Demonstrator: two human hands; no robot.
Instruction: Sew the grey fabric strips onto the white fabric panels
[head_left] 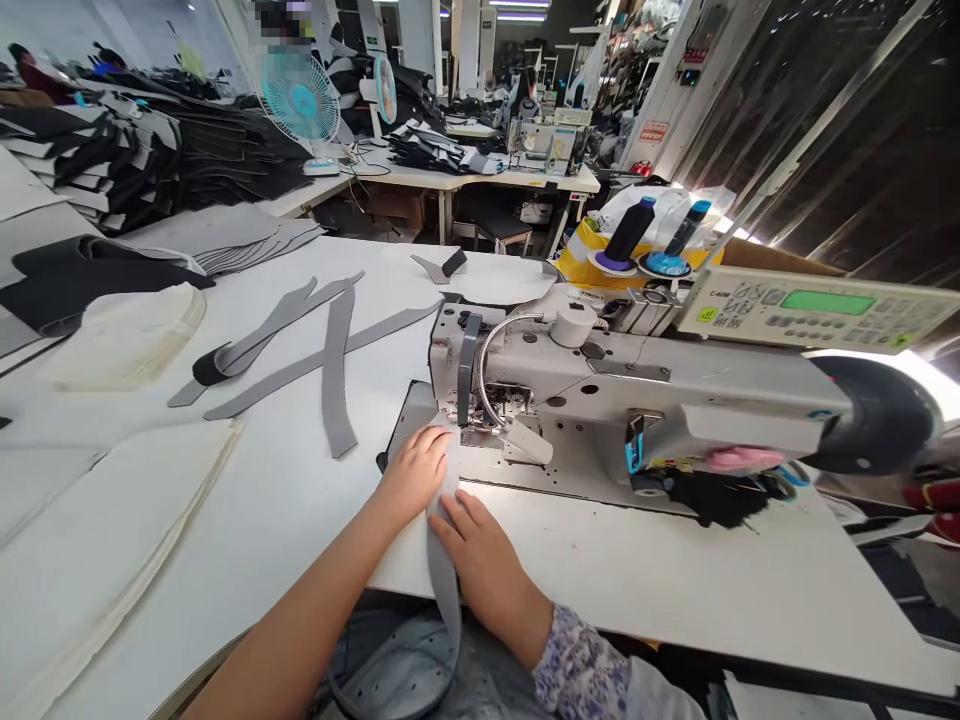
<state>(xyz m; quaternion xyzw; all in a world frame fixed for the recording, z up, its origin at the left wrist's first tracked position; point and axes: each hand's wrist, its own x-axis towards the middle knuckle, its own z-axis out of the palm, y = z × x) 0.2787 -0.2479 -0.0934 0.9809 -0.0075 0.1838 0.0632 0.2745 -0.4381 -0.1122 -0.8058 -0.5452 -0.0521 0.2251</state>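
Observation:
A long grey fabric strip [443, 570] runs under the head of a sewing machine [517, 350] and hangs over the table's front edge toward my lap. My left hand [415, 470] lies flat on the strip just in front of the needle area, fingers stretched and close together. Behind it, my right hand [484, 550] rests at the strip's right edge with its fingers apart, the thumb side touching the fabric. The needle and presser foot are mostly hidden by the machine's parts.
Loose grey strips [341, 370] lie crossed on the white table left of the machine. Pale sheets [135, 520] and a dark fabric roll [97, 280] are farther left. Thread cones [630, 235] and a control panel [825, 305] stand behind the machine. A fan [300, 100] is farther back.

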